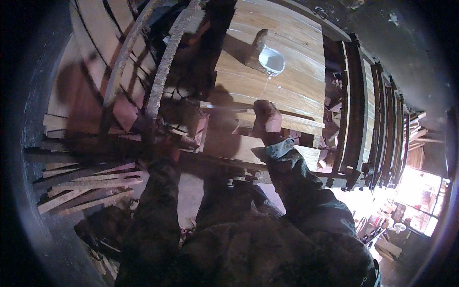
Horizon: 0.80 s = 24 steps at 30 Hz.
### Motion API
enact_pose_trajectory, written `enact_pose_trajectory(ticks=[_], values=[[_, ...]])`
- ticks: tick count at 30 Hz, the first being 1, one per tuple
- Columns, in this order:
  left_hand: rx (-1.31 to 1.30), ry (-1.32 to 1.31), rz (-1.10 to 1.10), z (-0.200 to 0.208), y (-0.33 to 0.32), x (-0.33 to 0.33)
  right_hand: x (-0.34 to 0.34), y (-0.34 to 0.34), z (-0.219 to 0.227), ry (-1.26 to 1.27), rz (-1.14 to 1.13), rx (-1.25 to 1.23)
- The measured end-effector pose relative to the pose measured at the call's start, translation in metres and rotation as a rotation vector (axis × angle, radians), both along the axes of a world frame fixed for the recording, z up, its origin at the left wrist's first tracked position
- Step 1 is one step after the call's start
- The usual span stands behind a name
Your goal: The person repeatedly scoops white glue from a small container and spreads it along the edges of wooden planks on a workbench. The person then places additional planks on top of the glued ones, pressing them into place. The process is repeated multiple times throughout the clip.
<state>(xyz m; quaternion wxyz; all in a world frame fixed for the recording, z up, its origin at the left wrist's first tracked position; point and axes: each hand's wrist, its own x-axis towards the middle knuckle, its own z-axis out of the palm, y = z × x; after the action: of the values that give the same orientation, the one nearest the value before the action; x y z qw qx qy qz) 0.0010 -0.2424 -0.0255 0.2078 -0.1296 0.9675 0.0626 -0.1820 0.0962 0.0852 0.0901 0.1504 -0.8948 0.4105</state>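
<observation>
My right hand (pixel 268 116) is closed at the near edge of a panel of pale wooden boards (pixel 291 91) laid side by side. What its fingers grip, if anything, I cannot make out. A thin wooden strip (pixel 229 108) runs left from beside that hand. On the panel, beyond my right hand, rests a rough-rimmed cup (pixel 272 61) of white, glue-like stuff, with a thin pale strand trailing from it toward the hand. My left hand (pixel 167 146) lies in deep shadow by the near rail of the rack, its fingers too dark to read.
Dark clamp bars (pixel 353 105) stand in a row to the right of the panel. Rough-edged wooden lengths (pixel 168 62) and reddish boards (pixel 86 95) fill the left. Loose wood strips (pixel 91 186) are piled at lower left. A bright window (pixel 420 191) shows at far right.
</observation>
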Motion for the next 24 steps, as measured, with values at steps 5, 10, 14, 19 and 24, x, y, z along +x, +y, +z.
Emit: enact_pose_trajectory(ticks=[5, 10, 14, 19, 24], values=[[0.036, 0.085, 0.071, -0.029, -0.013, 0.003, -0.001, 0.047, -0.004, -0.005, -0.155, 0.115], [0.062, 0.151, 0.1, -0.051, -0.024, 0.012, 0.0, 0.097, -0.011, -0.102, -0.291, 0.064], [0.068, 0.174, 0.115, -0.065, -0.032, 0.019, 0.002, 0.139, -0.009, 0.078, -0.27, 0.168], [0.058, 0.187, 0.107, -0.078, -0.042, 0.022, 0.007, 0.175, 0.001, -0.008, -0.412, 0.11], [0.06, 0.196, 0.089, -0.092, -0.051, 0.024, 0.009, 0.217, 0.005, -0.002, -0.466, 0.154]])
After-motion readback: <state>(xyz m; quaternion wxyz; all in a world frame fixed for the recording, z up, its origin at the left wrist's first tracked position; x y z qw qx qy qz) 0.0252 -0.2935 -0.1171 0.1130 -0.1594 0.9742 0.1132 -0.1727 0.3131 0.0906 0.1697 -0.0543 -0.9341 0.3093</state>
